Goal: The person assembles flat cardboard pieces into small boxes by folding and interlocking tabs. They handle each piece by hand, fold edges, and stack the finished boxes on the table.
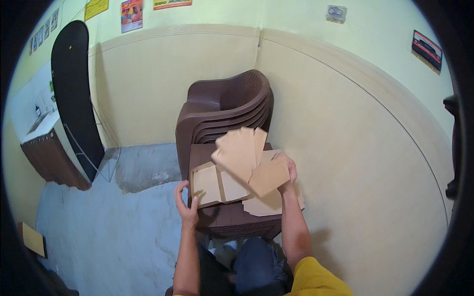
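Note:
My right hand (290,171) grips one end of a flat cardboard box blank (242,153), lifted at a tilt above a brown plastic table (217,215). Its far end has cut flaps and looks slightly blurred. Beside the left edge of an opened, partly folded cardboard box (206,183) is my left hand (186,203), its thumb and fingers apart and holding nothing. That box lies on the table with its lid spread to the right. More flat cardboard blanks (264,206) lie under my right forearm, partly covered by the lifted one.
Behind the table stands a stack of brown plastic chairs (224,101) in the wall corner. The beige wall (365,148) runs close on the right. At left a tall black board (74,93) leans near a counter (42,126). A small box-like thing (33,240) lies on the floor.

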Tool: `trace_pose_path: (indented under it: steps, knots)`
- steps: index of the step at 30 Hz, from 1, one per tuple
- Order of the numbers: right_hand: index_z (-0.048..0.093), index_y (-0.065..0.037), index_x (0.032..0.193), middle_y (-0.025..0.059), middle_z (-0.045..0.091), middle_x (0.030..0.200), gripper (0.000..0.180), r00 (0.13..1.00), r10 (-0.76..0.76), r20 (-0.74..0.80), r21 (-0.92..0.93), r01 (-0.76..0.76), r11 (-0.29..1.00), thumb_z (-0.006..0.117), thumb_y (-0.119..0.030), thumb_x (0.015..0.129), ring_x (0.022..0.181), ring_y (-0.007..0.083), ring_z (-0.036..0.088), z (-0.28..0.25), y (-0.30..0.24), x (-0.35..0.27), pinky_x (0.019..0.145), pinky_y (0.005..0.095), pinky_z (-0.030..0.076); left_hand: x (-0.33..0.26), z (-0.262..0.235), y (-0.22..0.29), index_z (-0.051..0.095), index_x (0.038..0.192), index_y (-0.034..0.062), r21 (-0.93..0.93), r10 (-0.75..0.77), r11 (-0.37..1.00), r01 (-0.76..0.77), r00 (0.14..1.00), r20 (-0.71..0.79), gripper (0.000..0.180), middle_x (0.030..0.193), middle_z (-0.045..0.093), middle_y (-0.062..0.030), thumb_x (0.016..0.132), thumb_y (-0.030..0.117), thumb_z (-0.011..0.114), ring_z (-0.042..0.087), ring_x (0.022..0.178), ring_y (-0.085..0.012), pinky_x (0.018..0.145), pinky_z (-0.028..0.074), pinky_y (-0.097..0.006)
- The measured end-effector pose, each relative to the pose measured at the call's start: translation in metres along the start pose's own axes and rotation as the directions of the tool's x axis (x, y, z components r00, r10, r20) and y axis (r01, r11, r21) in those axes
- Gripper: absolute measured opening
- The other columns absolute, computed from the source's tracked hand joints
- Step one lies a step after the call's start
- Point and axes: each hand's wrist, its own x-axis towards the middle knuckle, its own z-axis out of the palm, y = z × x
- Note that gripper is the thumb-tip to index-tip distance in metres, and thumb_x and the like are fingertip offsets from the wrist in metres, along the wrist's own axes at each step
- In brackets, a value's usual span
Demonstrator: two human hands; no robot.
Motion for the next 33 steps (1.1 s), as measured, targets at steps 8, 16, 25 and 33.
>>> trace_pose_path:
  steps: [8, 16, 25, 33]
  knots:
    - [0.045, -0.004, 0.074, 0.0031, 0.044, 0.072, 0.048, 0.913, 0.022, 0.407, 0.384, -0.192, 0.903, 0.048, -0.044, 0.099, 0.071, 0.0186, 0.038, -0.019, -0.03, -0.011, 0.067, 0.035, 0.032, 0.076, 0.04, 0.118, 0.005, 0.174, 0.0052, -0.345, 0.291, 0.935, -0.079, 0.728, 0.621, 0.173, 0.171, 0.034, -0.0247, 0.044, 0.053, 0.108, 0.034, 0.16, -0.0405, 0.132, 0.024, -0.051]
    - [0.048, -0.007, 0.075, 0.0024, 0.044, 0.068, 0.06, 0.94, 0.026, 0.339, 0.391, -0.166, 0.905, 0.039, -0.056, 0.108, 0.067, 0.0188, 0.04, -0.028, -0.026, -0.006, 0.067, 0.0332, 0.036, 0.055, 0.054, 0.135, 0.009, 0.175, 0.0062, -0.235, 0.274, 0.96, -0.154, 0.696, 0.664, 0.172, 0.156, 0.045, -0.0232, 0.042, 0.054, 0.108, 0.046, 0.148, -0.0367, 0.125, 0.032, -0.05]
    - [0.049, -0.006, 0.075, 0.0035, 0.044, 0.068, 0.041, 0.975, 0.077, 0.207, 0.432, -0.162, 0.887, 0.039, -0.035, 0.101, 0.07, 0.0213, 0.042, -0.03, -0.021, -0.006, 0.067, 0.0333, 0.038, 0.04, 0.052, 0.136, 0.034, 0.166, 0.0002, -0.116, 0.314, 0.947, -0.301, 0.776, 0.547, 0.148, 0.151, 0.046, -0.0246, 0.045, 0.056, 0.099, 0.047, 0.142, -0.0422, 0.121, 0.037, -0.052]
    - [0.048, -0.006, 0.074, 0.0038, 0.043, 0.067, 0.04, 0.977, 0.077, 0.2, 0.45, -0.161, 0.879, 0.038, -0.035, 0.101, 0.071, 0.022, 0.042, -0.03, -0.019, -0.004, 0.067, 0.0339, 0.038, 0.021, 0.058, 0.126, 0.036, 0.162, -0.0016, -0.109, 0.325, 0.944, -0.311, 0.821, 0.469, 0.151, 0.152, 0.045, -0.023, 0.048, 0.078, 0.094, 0.046, 0.144, -0.0416, 0.122, 0.034, -0.053]
